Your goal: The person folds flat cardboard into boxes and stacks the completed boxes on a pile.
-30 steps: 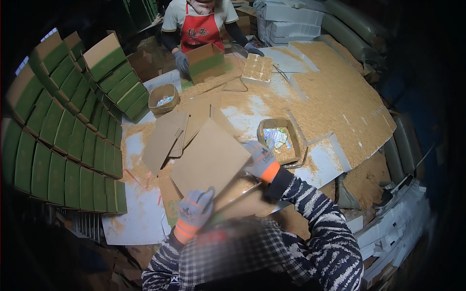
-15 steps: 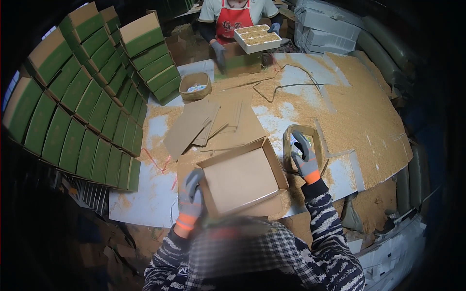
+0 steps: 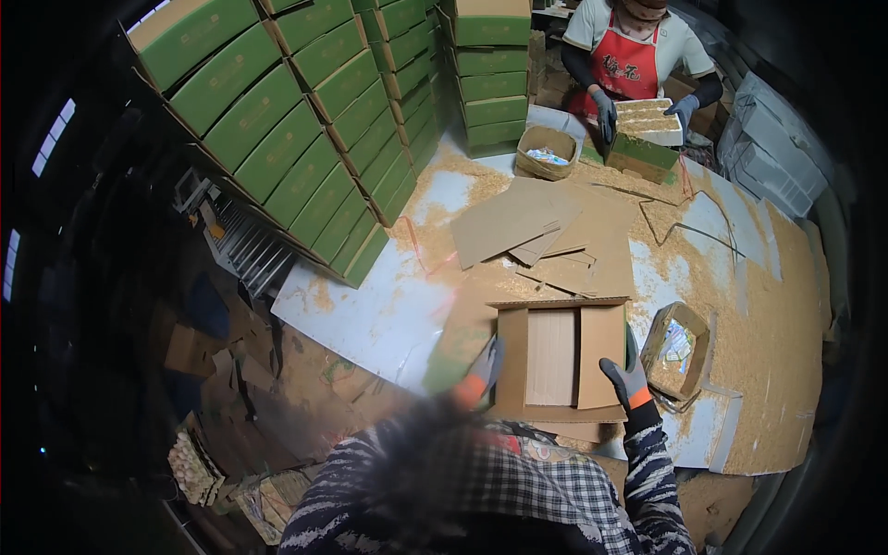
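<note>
A brown cardboard box (image 3: 553, 356) lies in front of me with its top unclosed. Two side flaps reach inward over its pale bottom. My right hand (image 3: 629, 381), in a grey glove with an orange cuff, grips the box's right wall, thumb on the inner side and fingers on the green outside. Close against the left wall is my left hand (image 3: 487, 368), gloved alike; it is blurred and partly hidden, so its grip is unclear. A blurred green patch (image 3: 455, 356) shows just left of that hand. Right of the box stands a small cardboard container (image 3: 655, 340) with printed packets (image 3: 677, 344).
Tall stacks of green boxes (image 3: 296, 139) rise at the left. Flat cardboard sheets (image 3: 504, 222) and another packet container (image 3: 546, 171) lie beyond. Across the table, a co-worker's gloved hands hold a white tray (image 3: 661, 136) over a green box (image 3: 638, 159). Sawdust-like bits (image 3: 777, 370) cover the right side.
My view has swung left. My right hand has left the packet container and taken hold of the box's right wall. Inward flaps now show. The co-worker's tray is lower, held with both hands.
</note>
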Demonstrator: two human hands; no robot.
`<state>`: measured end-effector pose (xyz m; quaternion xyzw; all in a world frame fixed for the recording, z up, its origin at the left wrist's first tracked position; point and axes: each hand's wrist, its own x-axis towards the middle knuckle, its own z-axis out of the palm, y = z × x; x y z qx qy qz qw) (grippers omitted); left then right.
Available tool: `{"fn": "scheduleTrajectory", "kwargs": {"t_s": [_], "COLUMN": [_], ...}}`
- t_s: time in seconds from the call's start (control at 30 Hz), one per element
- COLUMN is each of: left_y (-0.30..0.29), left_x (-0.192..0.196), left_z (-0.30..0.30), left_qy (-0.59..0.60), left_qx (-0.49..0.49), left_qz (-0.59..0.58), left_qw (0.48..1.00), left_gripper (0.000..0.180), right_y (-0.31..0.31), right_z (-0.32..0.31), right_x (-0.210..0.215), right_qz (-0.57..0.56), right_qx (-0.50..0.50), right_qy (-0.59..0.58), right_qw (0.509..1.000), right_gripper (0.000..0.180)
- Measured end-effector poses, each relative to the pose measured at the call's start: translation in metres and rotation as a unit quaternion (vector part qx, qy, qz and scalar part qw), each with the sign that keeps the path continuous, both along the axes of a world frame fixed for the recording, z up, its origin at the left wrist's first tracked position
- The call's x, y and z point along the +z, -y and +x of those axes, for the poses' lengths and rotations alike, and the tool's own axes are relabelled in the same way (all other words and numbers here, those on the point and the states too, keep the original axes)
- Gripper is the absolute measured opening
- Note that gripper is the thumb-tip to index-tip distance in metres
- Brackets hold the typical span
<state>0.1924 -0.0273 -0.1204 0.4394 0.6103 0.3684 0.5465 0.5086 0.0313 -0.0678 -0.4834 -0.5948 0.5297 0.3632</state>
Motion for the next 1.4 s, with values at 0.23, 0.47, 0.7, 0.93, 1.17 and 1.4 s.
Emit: {"fn": "scheduleTrajectory", "kwargs": {"t_s": [0.23,0.47,0.7,0.93,1.17,1.4], "left_y": [0.072,0.17,0.1,0.001,-0.021,-0.031], "left_x": [-0.022,-0.121,-0.087,-0.1,-0.1,-0.036], "left_z": [-0.163,-0.258,-0.178,-0.111,-0.061,0.01], "left_qy": [0.115,0.164,-0.078,-0.087,-0.127,-0.503], "left_qx": [0.282,0.24,-0.091,0.129,0.018,-0.004], "left_qz": [0.135,-0.107,0.213,0.105,0.026,0.155], "left_qw": [0.943,0.951,0.97,0.982,0.991,0.85], "left_gripper": [0.043,0.024,0.03,0.074,0.086,0.09], "right_y": [-0.006,-0.003,-0.01,0.014,0.045,0.034], "right_z": [-0.17,-0.39,-0.291,-0.097,-0.013,0.022], "right_x": [0.023,-0.105,-0.082,-0.052,-0.066,-0.047], "right_qz": [-0.163,-0.075,0.069,0.201,0.142,0.263], "right_qx": [-0.023,0.037,0.096,-0.151,-0.153,-0.045], "right_qy": [-0.21,0.015,0.072,0.38,0.429,0.427], "right_qw": [0.964,0.996,0.99,0.89,0.879,0.864], "right_gripper": [0.094,0.077,0.067,0.071,0.075,0.07]}}
